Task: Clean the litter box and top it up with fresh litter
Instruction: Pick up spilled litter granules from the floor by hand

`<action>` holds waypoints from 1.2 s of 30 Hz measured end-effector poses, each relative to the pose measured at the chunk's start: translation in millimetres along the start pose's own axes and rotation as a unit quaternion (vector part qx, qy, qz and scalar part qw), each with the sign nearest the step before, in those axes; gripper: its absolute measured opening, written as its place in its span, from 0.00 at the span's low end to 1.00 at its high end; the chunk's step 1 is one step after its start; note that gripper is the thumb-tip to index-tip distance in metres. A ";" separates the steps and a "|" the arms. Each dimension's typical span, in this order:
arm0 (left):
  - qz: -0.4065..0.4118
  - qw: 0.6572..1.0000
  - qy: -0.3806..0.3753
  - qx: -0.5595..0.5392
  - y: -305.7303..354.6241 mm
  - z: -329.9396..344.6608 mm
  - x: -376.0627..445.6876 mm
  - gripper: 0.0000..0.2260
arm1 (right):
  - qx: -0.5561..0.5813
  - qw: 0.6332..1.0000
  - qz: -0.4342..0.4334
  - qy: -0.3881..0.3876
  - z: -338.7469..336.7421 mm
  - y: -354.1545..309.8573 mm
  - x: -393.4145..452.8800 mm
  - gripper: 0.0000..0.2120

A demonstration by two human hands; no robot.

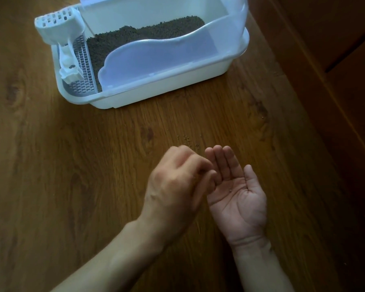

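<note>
A white litter box [156,89] with a translucent splash guard stands on the wooden floor ahead, and dark litter [139,36] lies inside it. A white slotted scoop [59,28] hangs on its left end above a grey grate. Loose litter grains [188,140] are scattered on the floor between the box and my hands. My right hand [238,194] is held flat, palm up, with a tiny grain on the palm. My left hand [177,184] hovers beside it, back up, blurred, its curled fingertips pinching what looks like a dark grain over the right hand's fingers.
Wood-grain floor [72,165] spreads left of and in front of the box. A dark wooden panel or furniture edge [335,81] runs diagonally along the right side, close to the box's right end.
</note>
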State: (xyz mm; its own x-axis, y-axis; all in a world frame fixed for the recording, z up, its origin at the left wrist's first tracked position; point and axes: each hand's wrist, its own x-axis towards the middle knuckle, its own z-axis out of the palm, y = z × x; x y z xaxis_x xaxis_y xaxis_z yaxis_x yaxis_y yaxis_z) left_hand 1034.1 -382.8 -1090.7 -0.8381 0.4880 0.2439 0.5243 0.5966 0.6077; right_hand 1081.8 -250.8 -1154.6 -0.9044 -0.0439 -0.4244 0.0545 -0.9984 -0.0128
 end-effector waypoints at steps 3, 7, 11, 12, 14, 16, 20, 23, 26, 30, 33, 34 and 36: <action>0.052 0.999 0.005 -0.006 19.3 10.4 -4.4 0.09 | 0.034 0.999 0.016 0.001 5.9 4.5 -1.0 0.29; 0.083 0.992 0.054 -0.076 22.0 9.8 -3.9 0.06 | 0.055 0.998 0.018 -0.007 9.6 0.3 -4.7 0.28; -0.034 0.995 0.078 -0.054 -8.4 1.0 5.0 0.06 | 0.029 0.999 -0.009 -0.009 7.8 -11.3 -6.6 0.31; -0.062 0.996 0.057 -0.032 -19.1 2.6 5.9 0.08 | 0.032 0.999 -0.013 -0.013 6.3 -13.5 -6.8 0.31; -0.092 0.996 -0.018 0.013 -35.9 9.5 5.1 0.15 | 0.033 0.999 -0.018 -0.017 4.5 -16.0 -7.2 0.31; -0.104 0.990 -0.084 0.047 -46.0 15.2 4.1 0.20 | 0.029 0.999 -0.020 -0.017 4.0 -16.4 -8.1 0.31; -0.079 0.984 -0.123 0.098 -47.4 21.9 12.1 0.19 | 0.022 0.999 -0.025 -0.031 2.7 -16.8 -11.3 0.31; -0.046 0.980 -0.137 0.134 -47.6 26.0 18.4 0.16 | 0.017 0.999 -0.028 -0.038 0.9 -17.4 -11.6 0.32; -0.028 0.981 -0.141 0.133 -52.0 29.2 20.1 0.12 | 0.016 0.998 -0.034 -0.043 1.2 -18.0 -10.9 0.32; -0.012 0.981 -0.139 0.136 -55.8 33.6 18.0 0.05 | -0.002 0.998 -0.052 -0.023 7.9 -16.5 -8.8 0.32; -0.016 0.977 -0.144 0.155 -56.4 37.6 17.6 0.03 | -0.024 0.997 -0.066 -0.007 16.2 -16.8 -7.8 0.32; -0.014 0.976 -0.142 0.162 -56.5 38.8 18.1 0.03 | -0.029 0.997 -0.069 -0.004 18.4 -16.9 -7.5 0.32; -0.002 0.974 -0.145 0.172 -56.3 40.2 19.1 0.05 | -0.037 0.997 -0.071 0.003 21.8 -16.3 -7.1 0.32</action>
State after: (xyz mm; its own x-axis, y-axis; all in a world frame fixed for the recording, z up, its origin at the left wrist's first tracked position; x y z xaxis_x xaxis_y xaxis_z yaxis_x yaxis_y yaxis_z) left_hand 994.6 -381.5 -1150.7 -0.7885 0.6149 -0.0119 0.5825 0.7529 0.3062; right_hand 1078.1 -234.9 -1131.7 -0.9024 0.0984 -0.4194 -0.0427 -0.9892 -0.1402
